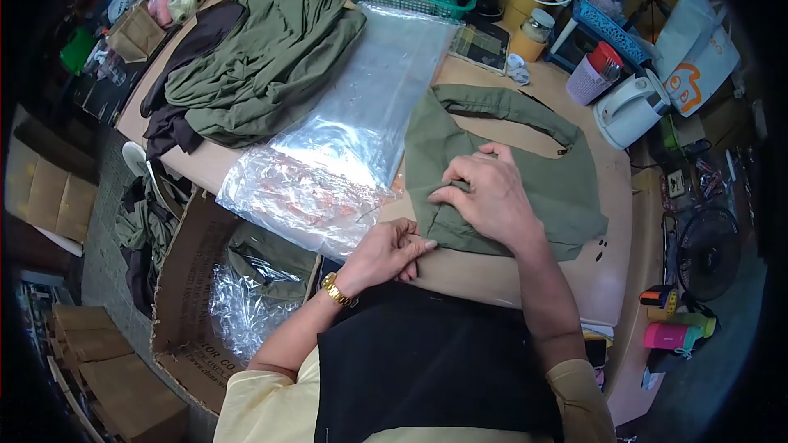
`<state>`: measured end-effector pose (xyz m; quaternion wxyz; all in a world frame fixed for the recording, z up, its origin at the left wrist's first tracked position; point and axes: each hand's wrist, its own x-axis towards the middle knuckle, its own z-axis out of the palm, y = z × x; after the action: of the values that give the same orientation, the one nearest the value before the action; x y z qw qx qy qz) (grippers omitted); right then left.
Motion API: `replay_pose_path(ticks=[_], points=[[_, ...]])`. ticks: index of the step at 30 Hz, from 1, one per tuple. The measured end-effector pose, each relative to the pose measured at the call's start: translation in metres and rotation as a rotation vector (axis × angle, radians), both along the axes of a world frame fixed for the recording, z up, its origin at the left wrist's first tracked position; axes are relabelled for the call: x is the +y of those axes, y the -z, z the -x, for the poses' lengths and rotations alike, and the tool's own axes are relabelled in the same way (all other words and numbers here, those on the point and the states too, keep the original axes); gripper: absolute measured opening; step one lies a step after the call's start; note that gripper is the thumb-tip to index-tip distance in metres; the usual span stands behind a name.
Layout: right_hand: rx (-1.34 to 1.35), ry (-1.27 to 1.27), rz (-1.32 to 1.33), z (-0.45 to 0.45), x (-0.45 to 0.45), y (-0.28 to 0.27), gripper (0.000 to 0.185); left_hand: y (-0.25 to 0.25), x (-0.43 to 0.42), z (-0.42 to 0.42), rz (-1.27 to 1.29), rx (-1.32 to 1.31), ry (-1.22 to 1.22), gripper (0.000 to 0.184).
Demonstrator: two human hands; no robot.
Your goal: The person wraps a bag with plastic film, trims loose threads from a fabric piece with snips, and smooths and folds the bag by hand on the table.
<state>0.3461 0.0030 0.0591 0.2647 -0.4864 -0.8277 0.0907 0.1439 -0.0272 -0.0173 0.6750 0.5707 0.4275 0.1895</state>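
An olive green garment with a zipped collar lies folded on the brown table, in front of me. My right hand rests on its left part, thumb and forefinger pinched at the cloth. At its lower left corner is my left hand, fingers closed at the edge; whether cloth is between them is hard to see. Clear plastic bags lie flat just left of the garment. Farther left, a pile of green garments partly covers a dark cloth.
An open cardboard box with plastic-wrapped garments stands below the table's left edge. Along the back are a green basket, a jar, a purple cup holder and a white kettle. A black fan is at the right.
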Motion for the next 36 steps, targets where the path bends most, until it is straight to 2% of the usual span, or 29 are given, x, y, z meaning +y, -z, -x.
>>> replay_pose_path(ticks=[2,4,7,9,11,13,15,18,19,21,23,24,25,27,28,29,30,31,32,33,35,36], points=[[0.023,0.005,0.020,-0.003,0.004,-0.005,0.018,0.015,0.003,0.000,-0.035,-0.035,-0.017,0.026],[0.078,0.098,-0.206,-0.008,0.012,-0.005,0.017,0.023,0.001,0.001,-0.071,-0.066,-0.025,0.024],[0.108,0.208,-0.334,-0.019,0.023,-0.030,0.015,0.026,-0.004,-0.003,-0.140,0.023,0.010,0.020],[0.106,0.188,-0.330,-0.014,0.022,-0.034,0.014,0.025,0.000,-0.007,0.069,-0.372,-0.172,0.019],[0.116,0.046,-0.256,-0.008,0.023,-0.032,0.014,0.022,0.009,-0.008,0.107,-0.404,-0.203,0.019],[0.159,0.046,-0.254,-0.004,0.021,-0.022,0.017,0.024,0.016,-0.010,0.196,-0.482,-0.278,0.020],[0.130,0.066,-0.153,-0.006,0.020,-0.019,0.014,0.032,0.016,-0.007,0.179,-0.505,-0.284,0.019],[0.199,0.137,-0.190,-0.016,0.026,-0.024,0.013,0.028,0.012,-0.011,0.136,-0.469,-0.239,0.014],[0.203,0.144,-0.189,-0.016,0.026,-0.021,0.013,0.022,0.009,-0.014,0.167,-0.514,-0.305,0.013],[0.162,-0.036,-0.206,-0.008,0.029,-0.012,0.013,0.021,0.012,-0.015,0.193,-0.554,-0.365,0.014],[0.119,-0.010,-0.160,-0.002,0.025,-0.004,0.013,0.035,0.020,-0.011,0.187,-0.592,-0.360,0.023],[0.170,-0.005,-0.153,-0.002,0.026,-0.001,0.017,0.038,0.018,-0.008,0.174,-0.545,-0.385,0.031],[0.220,0.000,-0.144,-0.004,0.025,0.001,0.021,0.039,0.017,-0.001,0.178,-0.544,-0.378,0.031],[0.252,0.084,-0.129,-0.019,0.013,-0.012,0.023,0.026,0.009,0.014,-0.462,0.045,-0.335,0.046],[0.261,0.145,-0.061,-0.033,0.005,-0.018,0.028,0.010,-0.001,0.015,-0.557,0.077,-0.462,0.058],[0.271,0.207,0.011,-0.045,-0.004,-0.020,0.033,0.003,0.000,0.027,-0.848,0.331,-0.455,0.067],[0.271,0.218,0.016,-0.056,-0.014,-0.020,0.033,-0.016,0.001,0.026,-1.045,0.337,-0.444,0.071],[0.135,0.191,0.019,-0.066,-0.024,-0.019,0.039,-0.033,0.007,0.023,-1.240,0.338,-0.437,0.075],[-0.001,0.161,0.022,-0.075,-0.031,-0.019,0.046,-0.040,0.014,0.015,-1.233,0.333,-0.434,0.075],[-0.004,0.167,0.026,-0.082,-0.036,-0.016,0.046,-0.046,0.023,0.006,-1.292,0.323,-0.329,0.073],[-0.250,0.076,0.232,-0.098,-0.048,-0.006,0.047,-0.048,0.038,0.002,-1.354,0.297,-0.203,0.071],[-0.296,0.224,0.290,-0.110,-0.052,-0.007,0.054,-0.044,0.051,0.012,-1.320,0.350,-0.081,0.068]])
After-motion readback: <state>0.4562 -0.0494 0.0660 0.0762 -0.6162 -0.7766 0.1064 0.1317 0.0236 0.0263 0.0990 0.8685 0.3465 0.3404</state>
